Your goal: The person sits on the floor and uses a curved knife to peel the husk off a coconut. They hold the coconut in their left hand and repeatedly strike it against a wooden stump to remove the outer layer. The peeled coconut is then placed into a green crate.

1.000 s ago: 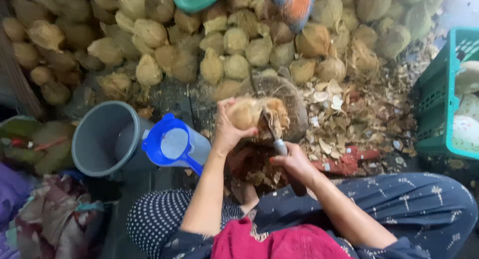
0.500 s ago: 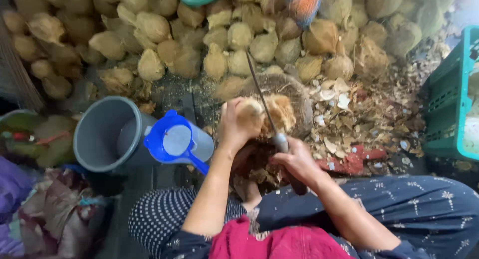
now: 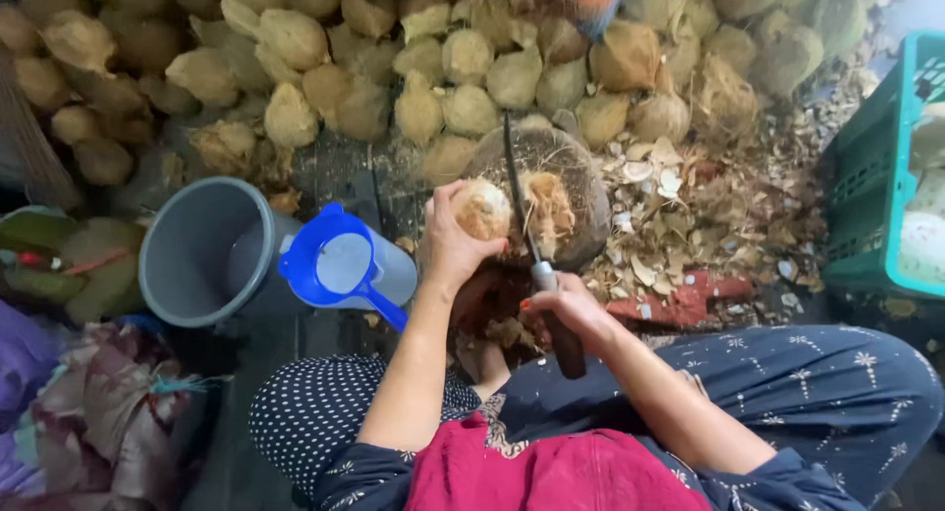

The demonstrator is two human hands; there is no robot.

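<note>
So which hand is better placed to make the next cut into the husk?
Probably the right hand: it already grips the knife, blade lying along the coconut. The left hand is busy gripping that coconut on the wooden block.

1. The knife (image 3: 536, 265) in the right hand (image 3: 566, 309) has come up: a second ago its blade lay low against the coconut (image 3: 482, 211), half a second ago it slanted up to the left, and now it stands nearly upright beside the husk.
2. The left hand (image 3: 448, 245) has turned the coconut, so a rounder, paler face shows toward the camera, with the frayed fibres (image 3: 546, 211) now hanging on the far side of the blade.
3. The view has tipped slightly, bringing the green crate (image 3: 871, 176) further into the frame.
</note>
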